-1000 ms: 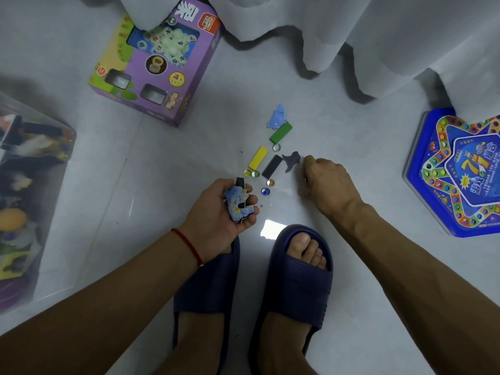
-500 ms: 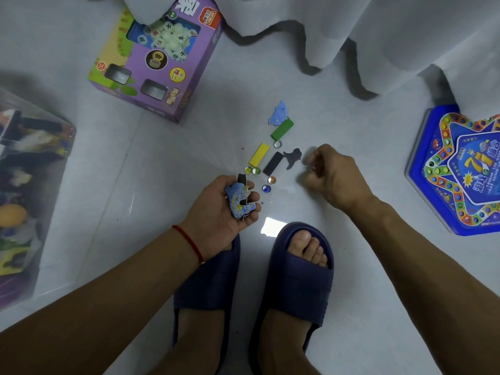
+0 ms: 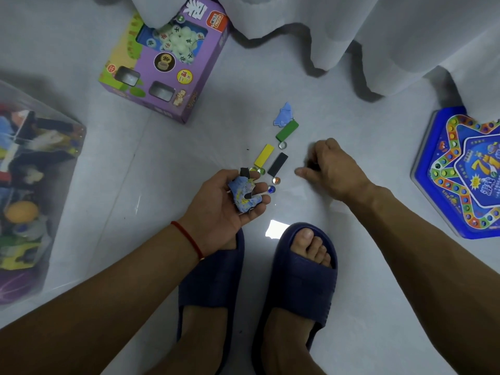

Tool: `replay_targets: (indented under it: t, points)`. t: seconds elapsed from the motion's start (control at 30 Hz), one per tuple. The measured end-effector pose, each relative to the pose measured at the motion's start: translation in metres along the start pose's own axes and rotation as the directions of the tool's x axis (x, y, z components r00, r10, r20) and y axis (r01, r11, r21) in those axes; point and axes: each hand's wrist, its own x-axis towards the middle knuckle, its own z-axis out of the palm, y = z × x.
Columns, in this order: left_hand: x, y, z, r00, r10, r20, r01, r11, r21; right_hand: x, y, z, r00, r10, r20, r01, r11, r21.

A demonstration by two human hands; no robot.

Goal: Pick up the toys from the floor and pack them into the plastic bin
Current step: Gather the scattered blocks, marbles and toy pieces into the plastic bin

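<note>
My left hand (image 3: 224, 204) lies palm up near the floor and holds blue puzzle pieces (image 3: 243, 194) and a small black piece. My right hand (image 3: 328, 166) hovers just right of the scattered toys, fingers curled round a dark grey piece (image 3: 313, 167) that is mostly hidden. On the floor between the hands lie a black block (image 3: 278, 164), a yellow block (image 3: 264, 155), a green block (image 3: 287, 130), a light blue piece (image 3: 283, 117) and several glass marbles (image 3: 276, 180). The clear plastic bin (image 3: 69, 185) stands at the far left, filled with mixed toys.
A purple chess-set box (image 3: 167, 69) lies at the back left. A blue star-patterned game tin (image 3: 460, 180) sits at the right. White curtains (image 3: 378, 36) hang along the back. My feet in dark blue slippers (image 3: 305, 272) stand just behind the toys.
The dark grey piece that lay on the floor beside the black block is now in my right hand, which has curled and lifted slightly. My left hand has barely moved.
</note>
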Motion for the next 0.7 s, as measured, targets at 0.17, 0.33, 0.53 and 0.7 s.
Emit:
replay_targets:
  t: [0.17, 0.33, 0.53, 0.7]
  points:
    - [-0.03, 0.002, 0.006, 0.999, 0.045, 0.018, -0.045, 0.999, -0.004, -0.062, -0.007, -0.014, 0.972, 0.23, 0.051, -0.235, 0.931, 0.278]
    - [-0.095, 0.013, 0.01, 0.972, 0.203, 0.117, -0.205, 0.979, 0.007, -0.114, -0.055, -0.076, 0.877, 0.375, 0.299, -0.464, 0.506, 0.727]
    - [-0.201, 0.059, -0.018, 0.882, 0.463, 0.088, -0.465, 0.886, -0.002, -0.116, -0.205, -0.193, 0.957, 0.0, 0.29, -0.247, 0.52, 0.818]
    - [-0.283, 0.109, -0.082, 0.758, 0.641, -0.123, -0.646, 0.764, 0.0, -0.126, -0.381, -0.206, 0.907, -0.269, 0.325, -0.115, 0.584, 0.804]
